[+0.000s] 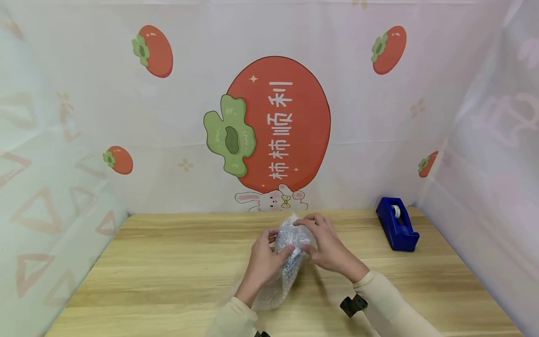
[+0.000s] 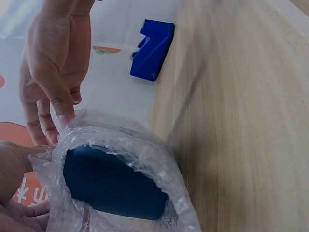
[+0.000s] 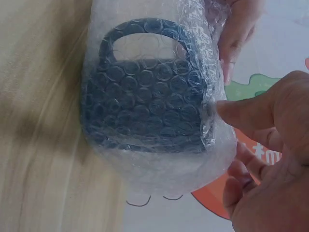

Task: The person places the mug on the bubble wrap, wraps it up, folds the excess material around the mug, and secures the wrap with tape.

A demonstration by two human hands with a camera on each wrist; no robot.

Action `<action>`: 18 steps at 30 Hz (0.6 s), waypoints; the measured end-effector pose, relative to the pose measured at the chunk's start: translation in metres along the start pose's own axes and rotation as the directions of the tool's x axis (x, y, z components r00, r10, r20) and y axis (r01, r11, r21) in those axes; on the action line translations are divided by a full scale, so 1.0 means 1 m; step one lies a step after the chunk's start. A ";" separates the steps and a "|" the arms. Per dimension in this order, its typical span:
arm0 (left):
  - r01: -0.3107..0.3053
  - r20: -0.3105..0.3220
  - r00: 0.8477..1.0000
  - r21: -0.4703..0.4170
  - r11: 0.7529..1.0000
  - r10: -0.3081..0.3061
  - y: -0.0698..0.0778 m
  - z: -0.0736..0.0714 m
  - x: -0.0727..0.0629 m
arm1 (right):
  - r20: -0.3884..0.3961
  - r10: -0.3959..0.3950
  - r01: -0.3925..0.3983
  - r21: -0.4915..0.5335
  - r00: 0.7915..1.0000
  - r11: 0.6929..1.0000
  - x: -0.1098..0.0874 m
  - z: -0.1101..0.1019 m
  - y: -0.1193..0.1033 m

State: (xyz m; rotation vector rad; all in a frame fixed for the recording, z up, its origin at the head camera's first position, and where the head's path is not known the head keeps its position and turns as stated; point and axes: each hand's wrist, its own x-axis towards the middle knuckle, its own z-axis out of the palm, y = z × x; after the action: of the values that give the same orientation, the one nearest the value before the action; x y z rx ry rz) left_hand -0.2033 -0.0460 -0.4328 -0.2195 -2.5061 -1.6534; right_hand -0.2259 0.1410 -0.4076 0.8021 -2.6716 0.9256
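Note:
A dark blue mug (image 3: pixel 145 101) lies rolled in clear bubble wrap (image 1: pixel 290 236), its handle (image 3: pixel 145 26) showing through the bubbles in the right wrist view. One end of the roll gapes in the left wrist view, where the mug's smooth dark end (image 2: pixel 113 183) is bare. My left hand (image 1: pixel 266 260) holds the bundle from the left, thumb on the near side and fingers partly hidden behind. On the other side my right hand (image 1: pixel 330 245) grips the wrap near its top, thumb and forefinger bent against it.
A blue tape dispenser (image 1: pixel 397 224) with a small roll stands at the back right of the wooden table (image 1: pixel 168 267). Behind the table hangs a printed cloth (image 1: pixel 358 140), and cloth sides close off left and right.

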 end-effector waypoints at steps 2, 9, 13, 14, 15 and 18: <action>0.002 -0.008 1.000 0.010 1.000 -0.002 0.000 0.000 -0.001 | 0.023 -0.021 0.021 0.019 0.999 1.000 0.002 -0.001 0.001; 0.027 -0.012 1.000 0.022 0.999 -0.027 -0.001 0.001 -0.003 | 0.069 0.026 -0.035 0.120 0.997 0.992 0.003 -0.004 0.006; 0.033 -0.009 0.999 0.025 0.999 -0.033 0.000 0.002 -0.003 | 0.047 0.064 -0.069 0.119 0.997 0.990 0.002 -0.003 0.004; 0.030 -0.008 1.000 0.028 0.999 -0.030 0.001 0.001 -0.003 | 0.034 0.085 -0.088 0.106 0.996 0.990 0.001 -0.003 0.003; 0.032 -0.008 0.999 0.029 0.999 -0.031 0.001 0.002 -0.004 | 0.019 0.110 -0.111 0.086 0.994 0.990 0.001 -0.003 0.002; 0.032 -0.020 0.999 0.058 0.998 -0.031 0.002 0.001 -0.005 | -0.014 0.178 -0.178 0.037 0.984 0.983 -0.001 -0.005 -0.003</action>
State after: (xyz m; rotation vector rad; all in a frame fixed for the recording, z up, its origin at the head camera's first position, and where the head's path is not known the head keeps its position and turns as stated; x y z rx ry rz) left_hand -0.1982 -0.0441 -0.4321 -0.1589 -2.5527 -1.5829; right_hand -0.2229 0.1423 -0.4028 0.5656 -2.7541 1.0175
